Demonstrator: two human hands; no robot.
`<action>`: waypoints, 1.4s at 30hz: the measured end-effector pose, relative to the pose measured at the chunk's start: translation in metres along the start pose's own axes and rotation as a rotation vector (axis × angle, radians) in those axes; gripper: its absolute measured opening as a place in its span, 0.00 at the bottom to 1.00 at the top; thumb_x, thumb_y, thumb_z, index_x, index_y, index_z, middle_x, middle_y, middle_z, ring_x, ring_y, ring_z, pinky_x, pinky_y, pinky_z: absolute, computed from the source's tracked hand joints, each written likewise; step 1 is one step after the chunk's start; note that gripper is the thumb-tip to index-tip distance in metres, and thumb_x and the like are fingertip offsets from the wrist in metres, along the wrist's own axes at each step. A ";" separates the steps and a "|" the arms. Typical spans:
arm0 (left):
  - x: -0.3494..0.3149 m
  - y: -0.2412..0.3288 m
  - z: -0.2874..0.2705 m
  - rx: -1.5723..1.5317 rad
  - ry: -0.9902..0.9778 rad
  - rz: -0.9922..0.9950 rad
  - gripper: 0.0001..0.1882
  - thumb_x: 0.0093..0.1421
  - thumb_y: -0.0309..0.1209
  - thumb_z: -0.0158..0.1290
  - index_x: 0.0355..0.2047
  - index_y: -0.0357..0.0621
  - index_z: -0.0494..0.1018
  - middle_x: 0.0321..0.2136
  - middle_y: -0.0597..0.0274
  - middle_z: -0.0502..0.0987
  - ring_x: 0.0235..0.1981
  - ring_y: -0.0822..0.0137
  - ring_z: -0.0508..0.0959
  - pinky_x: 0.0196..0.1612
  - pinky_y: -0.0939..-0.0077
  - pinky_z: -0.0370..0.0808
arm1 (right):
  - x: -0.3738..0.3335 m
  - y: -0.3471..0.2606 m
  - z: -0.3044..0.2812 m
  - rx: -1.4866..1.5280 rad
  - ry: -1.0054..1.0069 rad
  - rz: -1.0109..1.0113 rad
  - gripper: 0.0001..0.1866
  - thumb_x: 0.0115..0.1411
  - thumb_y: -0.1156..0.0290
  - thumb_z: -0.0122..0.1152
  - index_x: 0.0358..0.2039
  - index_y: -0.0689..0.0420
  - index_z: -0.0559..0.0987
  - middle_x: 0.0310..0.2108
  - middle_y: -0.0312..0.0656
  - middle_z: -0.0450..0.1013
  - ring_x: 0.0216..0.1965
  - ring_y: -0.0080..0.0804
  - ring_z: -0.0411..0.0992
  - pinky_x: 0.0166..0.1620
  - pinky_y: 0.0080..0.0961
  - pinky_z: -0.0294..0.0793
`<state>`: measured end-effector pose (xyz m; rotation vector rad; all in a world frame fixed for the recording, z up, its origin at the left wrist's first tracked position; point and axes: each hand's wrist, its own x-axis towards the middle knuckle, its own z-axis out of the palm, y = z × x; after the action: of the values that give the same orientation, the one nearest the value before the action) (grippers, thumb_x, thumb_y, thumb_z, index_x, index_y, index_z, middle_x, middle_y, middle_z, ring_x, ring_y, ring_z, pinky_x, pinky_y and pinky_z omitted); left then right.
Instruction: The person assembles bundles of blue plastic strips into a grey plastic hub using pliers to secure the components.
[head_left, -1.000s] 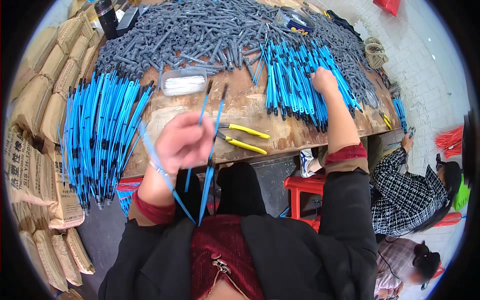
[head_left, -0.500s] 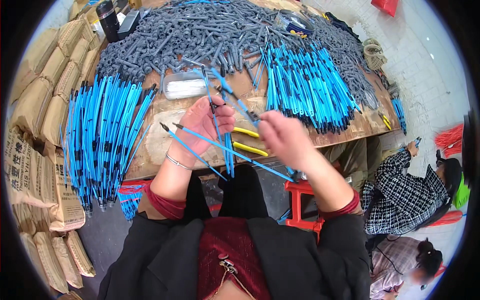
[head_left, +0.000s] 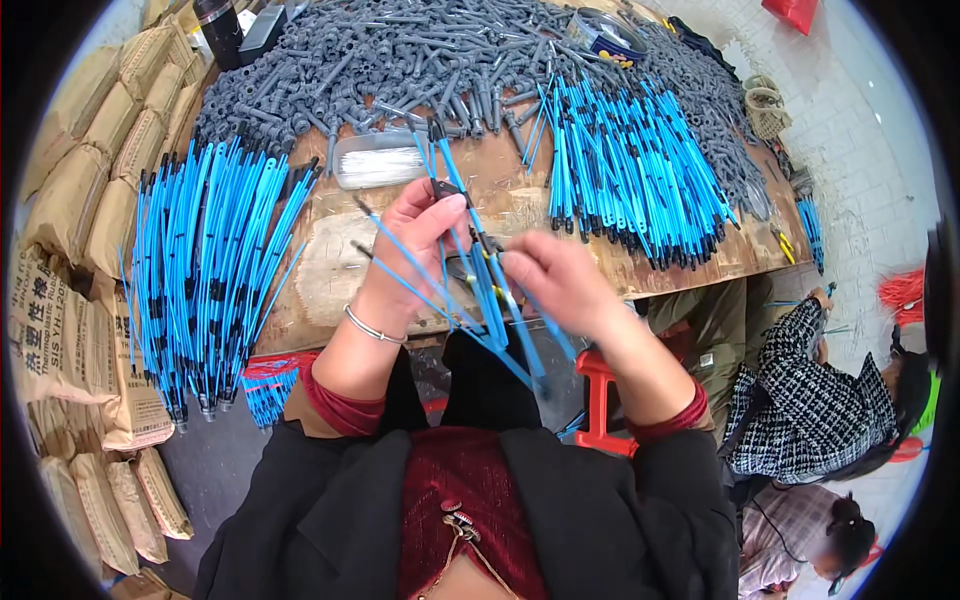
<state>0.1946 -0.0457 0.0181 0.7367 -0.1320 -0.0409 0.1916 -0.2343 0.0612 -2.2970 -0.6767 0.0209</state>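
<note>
My left hand (head_left: pixel 408 245) is closed on thin blue rods with black joints (head_left: pixel 488 305), its thumb pressed on a black joint above the table's near edge. Several rods cross at the hands, their lower ends fanned out and smeared by motion. My right hand (head_left: pixel 568 285) pinches the same group beside a black joint, just right of the left hand. Behind the rods, yellow-handled pliers (head_left: pixel 516 293) are mostly hidden. A clear tray (head_left: pixel 337 163) of thin white sticks lies beyond my left hand.
Bundles of blue rods lie left (head_left: pixel 205 265) and right (head_left: pixel 635 170). Grey plastic parts (head_left: pixel 410 75) heap across the back, with a round tin (head_left: pixel 600 47) among them. Paper sacks (head_left: pixel 70 345) are stacked left. A red stool (head_left: pixel 603 410) and two people (head_left: pixel 810 405) are at right.
My right hand has come down slightly, its rod now angled downward beside the others. The left hand has turned, with its thumb over a joint. The rods hang more steeply.
</note>
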 end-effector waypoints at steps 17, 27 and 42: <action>-0.072 0.056 -0.002 -0.166 -0.460 -0.344 0.10 0.52 0.18 0.44 0.35 0.40 0.68 0.23 0.48 0.76 0.12 0.68 0.72 0.14 0.80 0.67 | 0.088 0.134 -0.060 -1.118 0.472 0.163 0.07 0.53 0.68 0.52 0.24 0.56 0.76 0.33 0.42 0.69 0.38 0.41 0.67 0.42 0.38 0.65; -0.038 0.007 -0.040 -0.039 -0.166 -0.328 0.06 0.57 0.26 0.49 0.35 0.40 0.70 0.21 0.53 0.76 0.12 0.70 0.72 0.15 0.83 0.66 | 0.111 0.150 -0.037 -1.261 0.497 0.187 0.08 0.52 0.65 0.53 0.25 0.54 0.77 0.35 0.41 0.70 0.41 0.42 0.66 0.40 0.44 0.64; -0.058 0.003 -0.063 -0.076 0.016 -0.277 0.07 0.58 0.30 0.49 0.35 0.41 0.71 0.21 0.58 0.76 0.14 0.74 0.71 0.15 0.85 0.65 | 0.094 0.070 -0.020 -0.882 0.310 0.089 0.10 0.51 0.64 0.59 0.31 0.56 0.77 0.32 0.44 0.71 0.38 0.45 0.70 0.36 0.39 0.71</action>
<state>0.1452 0.0033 -0.0319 0.6750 -0.0119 -0.3025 0.3092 -0.2442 0.0463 -3.0581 -0.4613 -0.7044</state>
